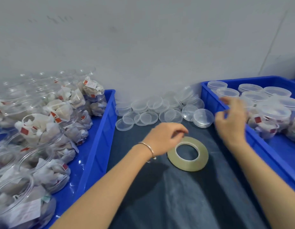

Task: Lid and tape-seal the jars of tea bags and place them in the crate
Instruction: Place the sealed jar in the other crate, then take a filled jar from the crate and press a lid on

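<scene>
In the head view, nearest the camera, the person's two forearms reached out over a dark cloth spread between two blue crates. The left hand, a bangle on its wrist, hung over the near edge of a roll of clear tape lying flat on the cloth; its fingers were curled with thumb and forefinger drawn together just at the roll's rim, though whether they pinched the tape's free end could not be told. The right hand was blurred, fingers spread loosely and holding nothing, hovering at the rim of the right crate.

That right crate held lidded jars of tea bags, so part of the work looked done; whether they were taped was too fine to see. The left crate was crowded with open jars of tea bags, still lidless. A heap of loose lids lay against the wall between the crates. Judged from this, most of the jars remained to be lidded, sealed and crated.
</scene>
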`<state>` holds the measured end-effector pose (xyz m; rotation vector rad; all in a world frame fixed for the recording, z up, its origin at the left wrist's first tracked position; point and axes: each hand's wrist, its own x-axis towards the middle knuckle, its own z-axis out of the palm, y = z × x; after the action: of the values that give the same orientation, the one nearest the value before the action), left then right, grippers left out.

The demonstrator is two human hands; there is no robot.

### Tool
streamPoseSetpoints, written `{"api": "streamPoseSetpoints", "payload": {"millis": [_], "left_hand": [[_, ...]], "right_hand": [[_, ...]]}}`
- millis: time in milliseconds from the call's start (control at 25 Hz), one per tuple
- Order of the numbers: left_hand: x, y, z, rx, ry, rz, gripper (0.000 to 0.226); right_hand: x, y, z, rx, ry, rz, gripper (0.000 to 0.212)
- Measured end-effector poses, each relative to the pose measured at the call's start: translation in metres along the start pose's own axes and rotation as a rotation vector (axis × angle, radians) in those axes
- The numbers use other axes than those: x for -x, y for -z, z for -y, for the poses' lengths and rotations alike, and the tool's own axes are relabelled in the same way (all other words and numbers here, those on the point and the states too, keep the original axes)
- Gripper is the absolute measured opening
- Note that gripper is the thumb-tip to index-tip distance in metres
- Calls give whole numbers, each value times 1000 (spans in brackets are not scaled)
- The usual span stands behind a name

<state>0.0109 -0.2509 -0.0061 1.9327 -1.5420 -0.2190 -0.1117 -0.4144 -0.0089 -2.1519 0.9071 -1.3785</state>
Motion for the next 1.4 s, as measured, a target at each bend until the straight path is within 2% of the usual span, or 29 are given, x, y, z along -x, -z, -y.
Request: {"api": "streamPoseSetpoints", "payload": {"millis": [200, 360, 480, 640, 720, 800, 880, 920, 960, 1000, 1080, 1120, 1200, 1320, 1400], "left_hand": [[22, 70, 58, -77, 306, -420, 21], [61, 115, 97, -109, 489, -657, 20], [93, 138, 115, -281, 533, -787, 26], [125, 157, 122, -599, 650, -842, 28], [124, 156, 119, -618, 606, -807, 22], [119, 154, 112, -566, 486, -817, 15], [119, 157, 109, -656, 363, -969, 18], [121, 161, 109, -740, 361, -1070, 27], [124, 165, 110, -790, 419, -1149, 40], [126, 168, 112, -792, 519, -1157, 54], [127, 170, 120, -707, 717, -1032, 75], [126, 168, 124, -665, 756, -974, 77], [125, 168, 130, -642, 712, -994, 69], [125, 172, 134, -593, 568, -1180, 51], [126, 171, 135, -564, 497, -1200, 38]], "right_hand": [[76, -100, 110, -295, 128, 489, 35], [116, -141, 183, -423, 117, 698, 33], [141, -157, 219, -407, 189, 822, 36], [163, -172, 230, -90, 306, 892, 52], [165, -174, 228, -8, 349, 874, 60], [164, -174, 228, -5, 366, 864, 65], [164, -172, 229, -23, 363, 876, 66], [164, -171, 228, -24, 362, 888, 66], [163, -171, 228, -21, 363, 899, 66], [163, -171, 228, -17, 364, 908, 67], [163, -171, 227, -14, 365, 911, 66], [163, -171, 227, -13, 365, 913, 66], [164, -172, 228, -12, 364, 916, 67], [164, -173, 228, -14, 366, 911, 68], [164, -174, 228, -17, 368, 906, 68]]}}
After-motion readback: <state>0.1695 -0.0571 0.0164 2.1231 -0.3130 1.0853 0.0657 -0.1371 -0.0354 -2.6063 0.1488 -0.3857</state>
